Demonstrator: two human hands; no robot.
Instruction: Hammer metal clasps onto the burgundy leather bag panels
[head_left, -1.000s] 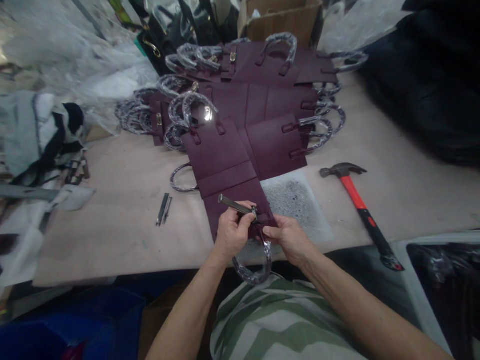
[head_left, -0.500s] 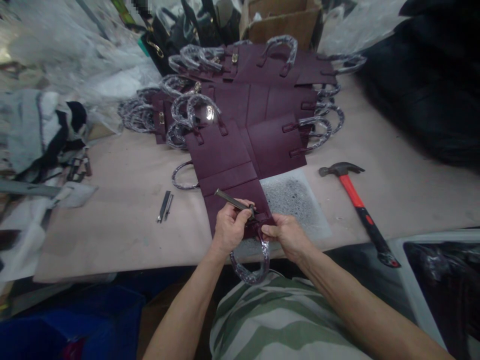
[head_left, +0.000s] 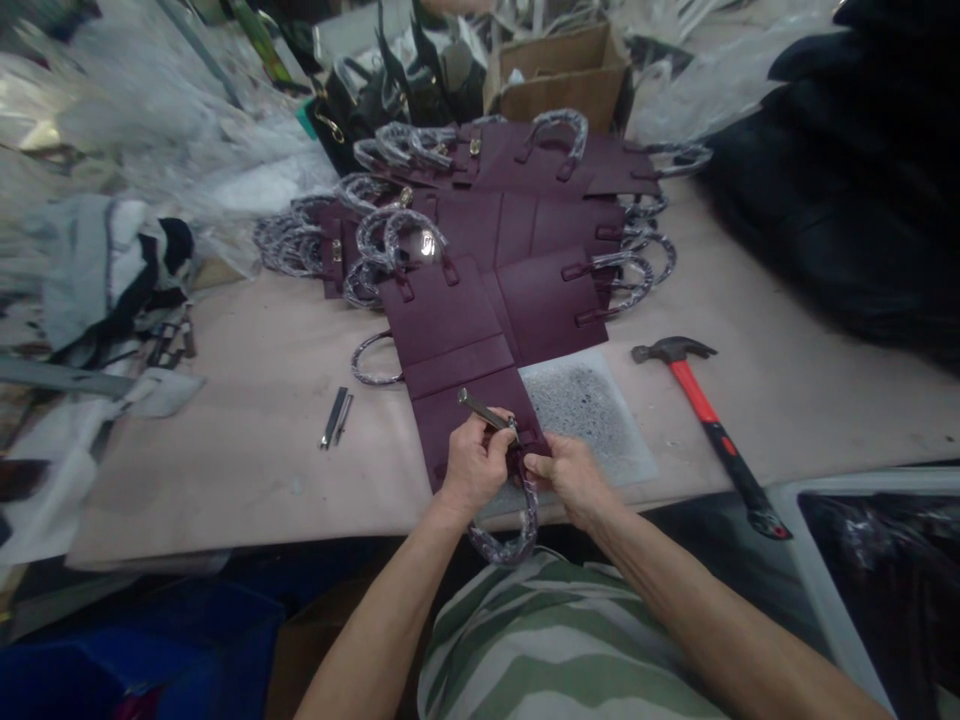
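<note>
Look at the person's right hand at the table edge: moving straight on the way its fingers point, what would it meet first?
The right hand points leftward, so it would probably first meet the left hand gripping the metal tool over the purple leather piece; depth is unclear.

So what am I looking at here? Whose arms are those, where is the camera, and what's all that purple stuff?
No machine here: a person wears a camera on the head, looking down at their own bare arms. The left hand grips a slim metal tool; the right hand pinches the handle tab of the nearest purple bag panel, whose plastic-wrapped handle hangs over the table edge. More purple panels are stacked behind. A red-handled hammer lies to the right, a speckled pad beside the panel, two small metal pieces to the left.
</note>
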